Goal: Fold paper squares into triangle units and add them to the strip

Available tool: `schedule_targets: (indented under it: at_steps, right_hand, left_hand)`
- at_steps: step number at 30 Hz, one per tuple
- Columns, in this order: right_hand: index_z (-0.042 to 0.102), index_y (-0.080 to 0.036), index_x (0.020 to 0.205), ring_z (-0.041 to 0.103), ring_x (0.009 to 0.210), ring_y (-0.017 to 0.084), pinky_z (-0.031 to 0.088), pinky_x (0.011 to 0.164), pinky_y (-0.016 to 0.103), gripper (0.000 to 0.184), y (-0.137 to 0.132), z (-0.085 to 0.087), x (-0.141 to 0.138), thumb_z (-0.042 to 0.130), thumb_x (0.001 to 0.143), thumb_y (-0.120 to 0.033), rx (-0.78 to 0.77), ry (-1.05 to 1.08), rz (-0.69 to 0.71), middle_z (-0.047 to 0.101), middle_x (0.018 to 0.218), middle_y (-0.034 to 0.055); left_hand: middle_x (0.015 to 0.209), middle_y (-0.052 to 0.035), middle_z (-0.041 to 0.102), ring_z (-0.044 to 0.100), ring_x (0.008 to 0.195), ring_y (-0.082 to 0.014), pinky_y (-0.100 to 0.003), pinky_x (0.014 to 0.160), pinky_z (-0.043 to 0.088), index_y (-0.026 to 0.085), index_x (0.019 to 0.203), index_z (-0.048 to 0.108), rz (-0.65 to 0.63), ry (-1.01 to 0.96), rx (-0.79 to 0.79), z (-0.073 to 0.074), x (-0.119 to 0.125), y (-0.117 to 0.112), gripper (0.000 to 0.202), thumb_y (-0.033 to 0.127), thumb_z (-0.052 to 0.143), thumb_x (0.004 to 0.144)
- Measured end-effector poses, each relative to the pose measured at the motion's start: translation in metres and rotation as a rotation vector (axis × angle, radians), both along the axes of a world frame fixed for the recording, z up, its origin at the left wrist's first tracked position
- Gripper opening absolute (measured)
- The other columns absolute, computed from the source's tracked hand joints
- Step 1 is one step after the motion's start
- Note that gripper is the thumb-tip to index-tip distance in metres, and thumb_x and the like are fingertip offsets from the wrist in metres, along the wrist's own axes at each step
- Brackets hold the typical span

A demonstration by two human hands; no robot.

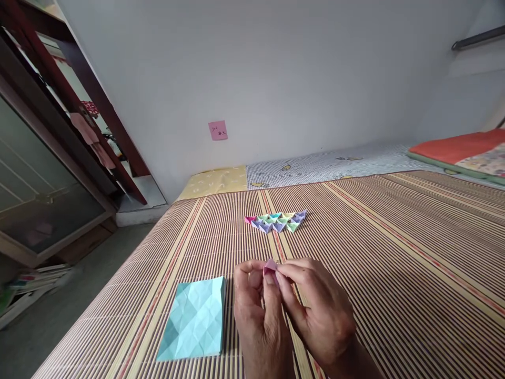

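Observation:
Between the fingertips of both hands is a small pink piece of folded paper [270, 265], partly covered by the fingers. My left hand [258, 305] pinches it from the left, thumb on the near side. From the right, the thumb and fingers of my right hand [317, 305] grip the same piece. Left of my hands lies a creased light-blue sheet of paper [195, 318] on the mat. Farther off, several small folded paper triangles [276, 222] in pink, purple, green, blue and yellow sit in close rows.
A striped bamboo mat [374, 237] covers the bed. Behind it shows a patterned sheet [307, 169] against the wall, where a pink note [218, 130] is stuck. Folded orange bedding [461, 148] lies at the far right. A doorway and glass-panelled door [43, 184] stand on the left.

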State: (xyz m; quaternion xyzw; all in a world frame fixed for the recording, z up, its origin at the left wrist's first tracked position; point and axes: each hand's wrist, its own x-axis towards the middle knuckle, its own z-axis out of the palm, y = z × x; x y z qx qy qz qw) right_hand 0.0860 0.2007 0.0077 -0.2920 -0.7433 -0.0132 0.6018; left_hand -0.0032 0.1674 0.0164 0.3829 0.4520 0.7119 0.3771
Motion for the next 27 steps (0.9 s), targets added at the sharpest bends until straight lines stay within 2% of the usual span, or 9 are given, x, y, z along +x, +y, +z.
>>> schedule_targets:
  at_steps: [3, 6, 9, 11, 17, 23, 27]
  right_hand:
    - [0.064, -0.015, 0.109, 0.068, 0.088, 0.016, 0.056, 0.078, 0.029, 0.017, 0.0, -0.002, 0.0, 0.06, 0.098, -0.004, -0.004, -0.006, 0.002, 0.07, 0.094, 0.006]
    - [0.064, -0.016, 0.117, 0.069, 0.096, 0.016, 0.057, 0.082, 0.027, 0.025, 0.001, 0.0, 0.0, 0.056, 0.098, -0.002, -0.026, 0.003, 0.028, 0.069, 0.103, 0.0073]
    - [0.066, -0.02, 0.113, 0.068, 0.098, 0.015, 0.057, 0.082, 0.024, 0.027, 0.002, 0.006, 0.001, 0.054, 0.097, -0.001, -0.072, 0.057, 0.075, 0.067, 0.103, 0.0054]
    - [0.068, -0.022, 0.107, 0.068, 0.097, 0.014, 0.057, 0.083, 0.024, 0.026, 0.002, 0.011, 0.004, 0.056, 0.096, -0.002, -0.12, 0.099, 0.12, 0.067, 0.1, 0.0032]
    - [0.072, -0.027, 0.102, 0.07, 0.099, 0.014, 0.058, 0.085, 0.024, 0.022, 0.002, 0.021, 0.012, 0.062, 0.093, -0.01, -0.294, 0.099, 0.265, 0.068, 0.103, 0.0011]
    - [0.073, -0.026, 0.096, 0.071, 0.088, 0.013, 0.059, 0.074, 0.021, 0.023, 0.008, 0.017, 0.012, 0.06, 0.092, -0.008, -0.303, 0.141, 0.277, 0.067, 0.094, 0.0007]
    - [0.071, -0.024, 0.093, 0.071, 0.091, 0.015, 0.059, 0.077, 0.024, 0.023, 0.013, 0.01, 0.013, 0.058, 0.09, -0.006, -0.326, 0.17, 0.248, 0.067, 0.095, 0.0019]
  left_hand:
    - [0.086, -0.0047, 0.073, 0.071, 0.079, -0.0182, -0.028, 0.072, 0.06, 0.022, 0.098, 0.057, 0.031, -0.025, 0.029, -0.002, -0.001, 0.0, 0.023, 0.041, 0.068, 0.094]
    - [0.091, -0.0059, 0.075, 0.073, 0.082, -0.0183, -0.027, 0.073, 0.06, 0.021, 0.102, 0.062, 0.047, 0.034, 0.038, -0.005, -0.003, -0.001, 0.019, 0.038, 0.067, 0.095]
    - [0.097, -0.0078, 0.076, 0.074, 0.088, -0.02, -0.028, 0.078, 0.06, 0.02, 0.104, 0.069, 0.063, 0.053, 0.057, -0.009, -0.004, -0.002, 0.02, 0.037, 0.07, 0.093]
    - [0.098, -0.0082, 0.076, 0.074, 0.089, -0.0202, -0.028, 0.079, 0.06, 0.02, 0.102, 0.073, 0.078, 0.0, 0.075, -0.01, -0.005, -0.001, 0.02, 0.036, 0.073, 0.091]
    - [0.095, -0.0101, 0.078, 0.074, 0.087, -0.0213, -0.027, 0.076, 0.06, 0.018, 0.094, 0.076, -0.044, -0.228, 0.024, -0.012, -0.012, 0.004, 0.022, 0.032, 0.084, 0.08]
    - [0.092, -0.0084, 0.078, 0.073, 0.083, -0.0182, -0.024, 0.074, 0.059, 0.017, 0.091, 0.075, -0.027, -0.267, 0.009, -0.011, -0.01, 0.007, 0.022, 0.028, 0.087, 0.076]
    - [0.087, -0.0072, 0.079, 0.074, 0.082, -0.0176, -0.024, 0.076, 0.06, 0.017, 0.086, 0.077, -0.044, -0.247, -0.029, -0.007, -0.008, 0.009, 0.02, 0.025, 0.089, 0.072]
